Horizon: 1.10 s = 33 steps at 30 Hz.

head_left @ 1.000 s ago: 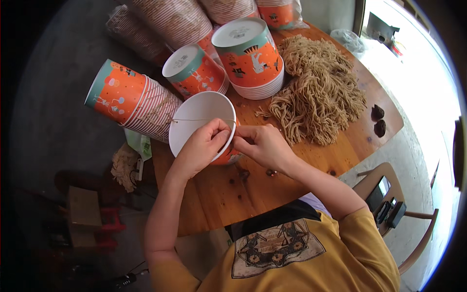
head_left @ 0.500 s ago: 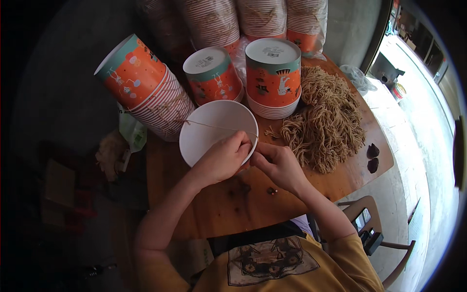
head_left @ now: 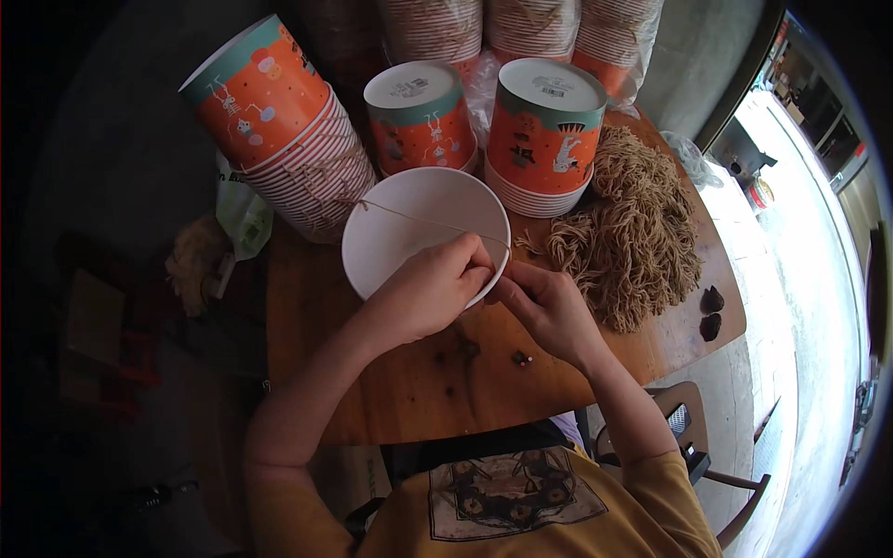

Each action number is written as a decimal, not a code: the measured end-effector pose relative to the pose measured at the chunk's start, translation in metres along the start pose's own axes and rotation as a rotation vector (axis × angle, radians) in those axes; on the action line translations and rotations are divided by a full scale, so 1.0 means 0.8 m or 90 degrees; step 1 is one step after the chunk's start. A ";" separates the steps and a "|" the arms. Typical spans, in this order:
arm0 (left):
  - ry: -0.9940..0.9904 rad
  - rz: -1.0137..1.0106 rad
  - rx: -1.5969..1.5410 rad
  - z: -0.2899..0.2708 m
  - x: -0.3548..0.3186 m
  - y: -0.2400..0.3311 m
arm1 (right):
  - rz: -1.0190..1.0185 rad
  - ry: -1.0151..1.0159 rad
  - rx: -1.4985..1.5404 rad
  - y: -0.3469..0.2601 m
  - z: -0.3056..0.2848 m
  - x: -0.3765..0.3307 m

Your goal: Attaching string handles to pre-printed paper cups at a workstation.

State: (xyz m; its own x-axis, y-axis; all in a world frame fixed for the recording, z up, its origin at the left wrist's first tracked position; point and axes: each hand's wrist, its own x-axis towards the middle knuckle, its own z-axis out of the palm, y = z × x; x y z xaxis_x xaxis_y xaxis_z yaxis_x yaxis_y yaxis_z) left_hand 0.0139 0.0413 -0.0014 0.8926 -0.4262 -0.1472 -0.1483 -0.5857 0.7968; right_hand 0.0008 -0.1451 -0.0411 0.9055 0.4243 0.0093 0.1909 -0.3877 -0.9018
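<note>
Toward worktop's (head_left: 409,391) left edge: white-lined bucket (head_left: 395,237) held by curled left hand (head_left: 435,284); right hand (head_left: 551,307) narrowed at rim, grip hidden. Presumably light, crushable; rim best grasped.

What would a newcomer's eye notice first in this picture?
Probably the open white bucket at the centre, with a thin cord across it, left hand and right hand at its rim. Then the tan yarn heap on the right and the leaning orange stack on the left.
</note>
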 end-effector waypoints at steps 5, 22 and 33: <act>0.097 0.079 0.093 0.005 -0.001 -0.004 | -0.098 0.055 0.003 0.000 -0.001 -0.001; 0.073 -0.030 -0.469 0.001 0.023 0.009 | -0.319 -0.062 -0.158 -0.052 -0.082 0.019; 0.031 -0.052 -0.538 0.007 0.026 0.004 | -0.164 -0.156 -0.033 -0.063 -0.099 0.071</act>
State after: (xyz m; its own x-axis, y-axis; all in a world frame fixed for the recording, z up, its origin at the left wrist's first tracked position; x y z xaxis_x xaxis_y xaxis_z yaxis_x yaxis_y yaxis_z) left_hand 0.0295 0.0271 -0.0054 0.9068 -0.3640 -0.2127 0.2677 0.1073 0.9575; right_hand 0.0723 -0.1664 0.0393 0.7087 0.6944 0.1247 0.4260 -0.2803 -0.8602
